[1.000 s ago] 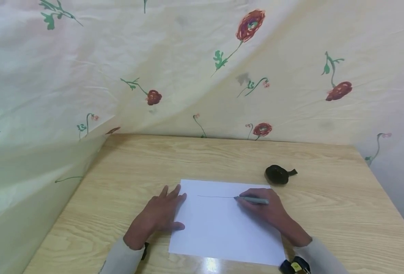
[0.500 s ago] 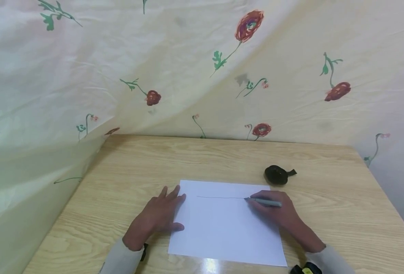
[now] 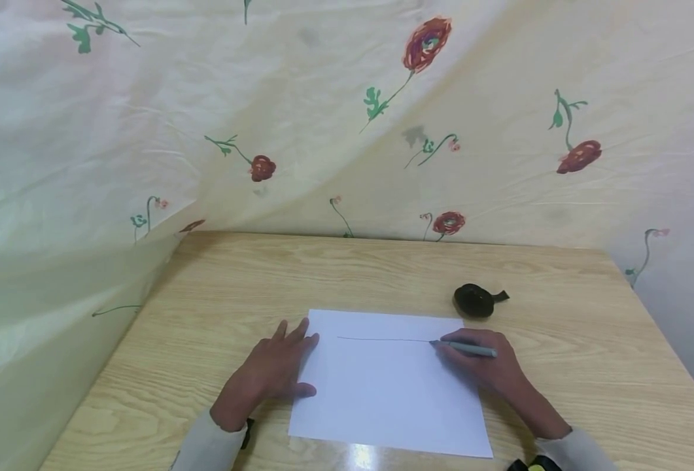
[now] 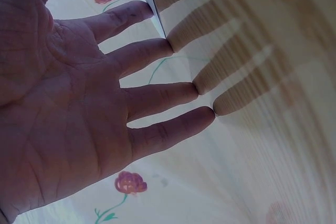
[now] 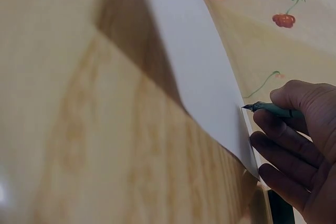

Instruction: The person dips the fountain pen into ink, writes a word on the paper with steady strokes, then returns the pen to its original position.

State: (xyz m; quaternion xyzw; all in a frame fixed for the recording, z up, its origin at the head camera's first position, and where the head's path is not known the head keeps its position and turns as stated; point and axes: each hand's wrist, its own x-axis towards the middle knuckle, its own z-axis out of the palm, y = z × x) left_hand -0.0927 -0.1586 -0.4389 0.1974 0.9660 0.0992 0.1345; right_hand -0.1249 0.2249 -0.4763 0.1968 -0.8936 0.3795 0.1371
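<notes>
A white sheet of paper [image 3: 382,399] lies on the wooden table, with a thin, nearly straight line [image 3: 376,339] across its upper part. My right hand [image 3: 488,360] pinches a grey-green pen [image 3: 470,348] between thumb and fingers, its dark tip at the line's right end. In the right wrist view the pen [image 5: 275,110] has a pointed, nib-like tip right at the paper's surface. My left hand [image 3: 273,363] rests with spread fingers along the paper's left edge. From the left wrist view, the left hand's fingers [image 4: 157,98] are straight, their tips on the tabletop and paper edge.
A small round black object with a short tab [image 3: 475,301] sits just beyond the paper's top right corner. The wooden table [image 3: 588,340] extends around the sheet. Behind it hangs a cream cloth [image 3: 311,98] with red flowers, also along the left side.
My right hand has slid rightward with the pen, and the drawn line has grown longer to the right. The left hand and the paper have stayed in place.
</notes>
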